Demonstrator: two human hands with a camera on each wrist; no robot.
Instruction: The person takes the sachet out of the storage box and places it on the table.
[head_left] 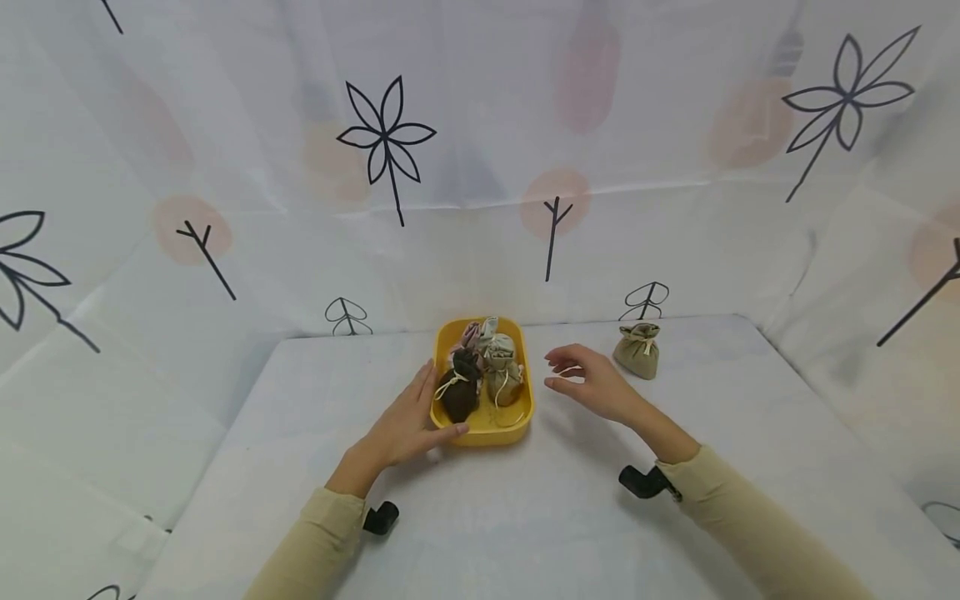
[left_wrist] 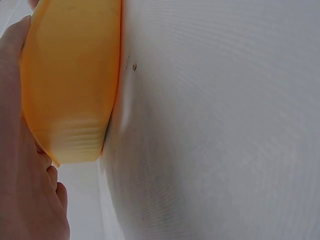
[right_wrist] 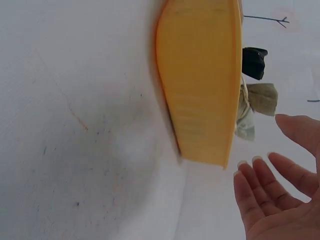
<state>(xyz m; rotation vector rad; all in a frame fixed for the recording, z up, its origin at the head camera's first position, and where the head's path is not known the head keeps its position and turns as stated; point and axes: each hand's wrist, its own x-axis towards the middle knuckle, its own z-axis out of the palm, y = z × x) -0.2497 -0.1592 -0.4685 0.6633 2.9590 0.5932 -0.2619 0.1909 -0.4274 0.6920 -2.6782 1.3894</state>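
Observation:
A yellow tub (head_left: 491, 437) stands on the table, holding several small drawstring pouches. Among them are a dark brown pouch (head_left: 459, 392) at the front left, an olive pouch (head_left: 501, 375) beside it, and pink and pale pouches behind. My left hand (head_left: 408, 421) rests against the tub's left side, fingers along the rim and thumb stretched across its front corner. My right hand (head_left: 592, 385) hovers just right of the tub, apart from it, fingers loosely bent with nothing between them. In the right wrist view, pouch tops show over the rim of the tub (right_wrist: 200, 80).
Another olive drawstring pouch (head_left: 637, 352) sits on the table (head_left: 487, 525) to the right, behind my right hand. A white cloth (head_left: 480, 250) with line-drawn plants hangs at the back and sides. Black wrist camera mounts (head_left: 643, 482) stick out at both cuffs.

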